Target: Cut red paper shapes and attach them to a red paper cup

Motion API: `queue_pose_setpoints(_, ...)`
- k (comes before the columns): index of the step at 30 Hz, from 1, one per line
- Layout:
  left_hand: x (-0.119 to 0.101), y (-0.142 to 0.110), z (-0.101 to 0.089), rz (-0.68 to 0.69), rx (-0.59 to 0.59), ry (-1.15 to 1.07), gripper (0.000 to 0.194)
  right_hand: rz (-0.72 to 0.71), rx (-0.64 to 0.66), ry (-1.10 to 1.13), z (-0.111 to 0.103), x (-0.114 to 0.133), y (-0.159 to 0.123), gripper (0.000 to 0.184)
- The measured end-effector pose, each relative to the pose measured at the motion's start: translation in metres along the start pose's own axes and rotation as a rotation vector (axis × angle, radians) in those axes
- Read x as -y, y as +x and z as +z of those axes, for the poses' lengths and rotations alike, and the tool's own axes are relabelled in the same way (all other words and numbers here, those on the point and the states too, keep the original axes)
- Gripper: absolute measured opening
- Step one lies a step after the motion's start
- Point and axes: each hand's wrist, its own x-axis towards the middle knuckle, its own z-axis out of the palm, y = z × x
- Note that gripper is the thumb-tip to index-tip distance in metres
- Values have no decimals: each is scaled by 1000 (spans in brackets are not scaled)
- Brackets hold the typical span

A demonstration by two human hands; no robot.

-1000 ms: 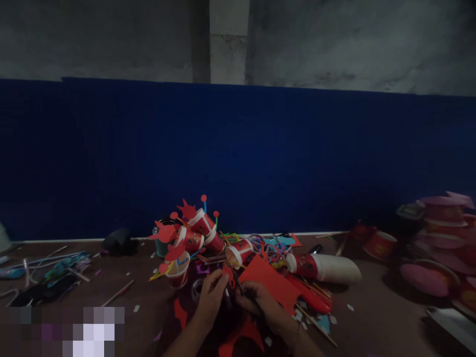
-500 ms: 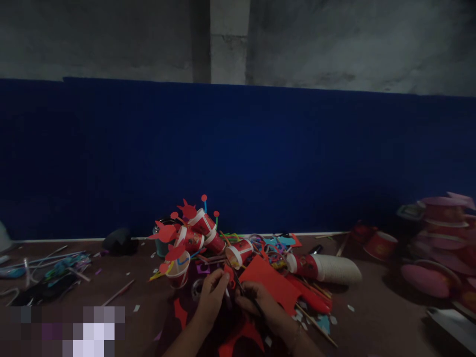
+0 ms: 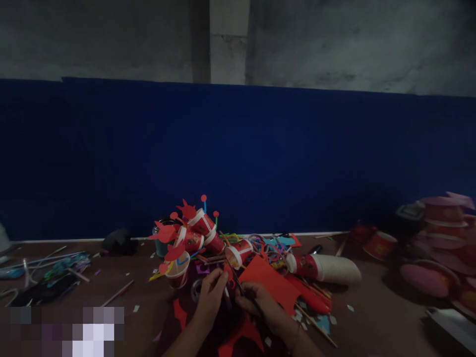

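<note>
"What's in the hands?"
"Left of the red sheet (image 3: 269, 285), the left hand (image 3: 211, 292) pinches a red paper piece (image 3: 229, 274), partly hidden by fingers. The right hand (image 3: 256, 300), at the sheet's near-left edge, is closed around scissors (image 3: 238, 282)."
"Their handles?"
"Mostly covered, too dark to make out."

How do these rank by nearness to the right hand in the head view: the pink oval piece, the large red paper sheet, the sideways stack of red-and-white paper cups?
1. Large red paper sheet: beside the right hand.
2. Sideways stack of red-and-white paper cups: farther right, past the sheet.
3. Pink oval piece: farthest, at far right.
</note>
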Motion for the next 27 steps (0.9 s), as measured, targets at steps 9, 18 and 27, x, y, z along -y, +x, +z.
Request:
queue_pose_setpoints(9, -6, -2, 2, 14, 169, 74, 43, -36, 62, 95, 0, -1, 0, 40)
queue_pose_setpoints(18, -9, -5, 3, -21, 163, 71, 46, -15, 40, 52, -2, -5, 2, 42)
queue_pose_setpoints(27, -1, 0, 1, 14, 41, 63, 44, -24, 29, 38, -1, 1, -1, 40)
